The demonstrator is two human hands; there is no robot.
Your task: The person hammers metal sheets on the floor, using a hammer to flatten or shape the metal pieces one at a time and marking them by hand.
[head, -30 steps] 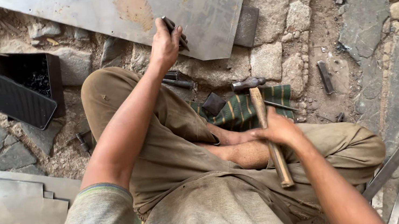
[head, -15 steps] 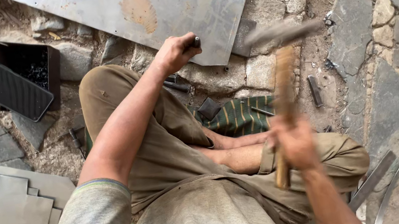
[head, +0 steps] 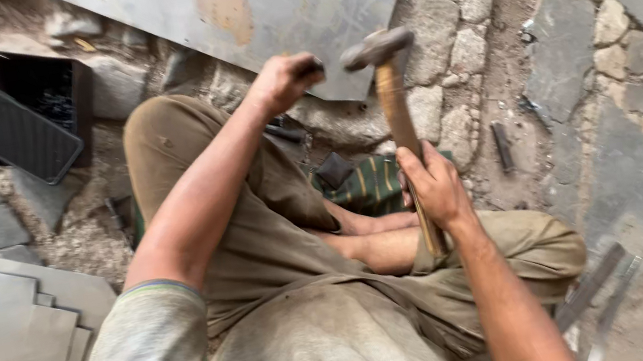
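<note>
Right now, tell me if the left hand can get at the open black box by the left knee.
Probably not without letting go: the left hand is closed on a small dark tool against the metal sheet. The black box lies uncovered beyond the knee, so nothing blocks a reach once the hand is free.

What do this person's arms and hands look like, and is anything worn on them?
Both hands are bare: no gloves, rings or watch visible on the left hand or right hand. The left arm has a short grey sleeve with a thin darker hem; the right arm shows no sleeve in view.
</note>
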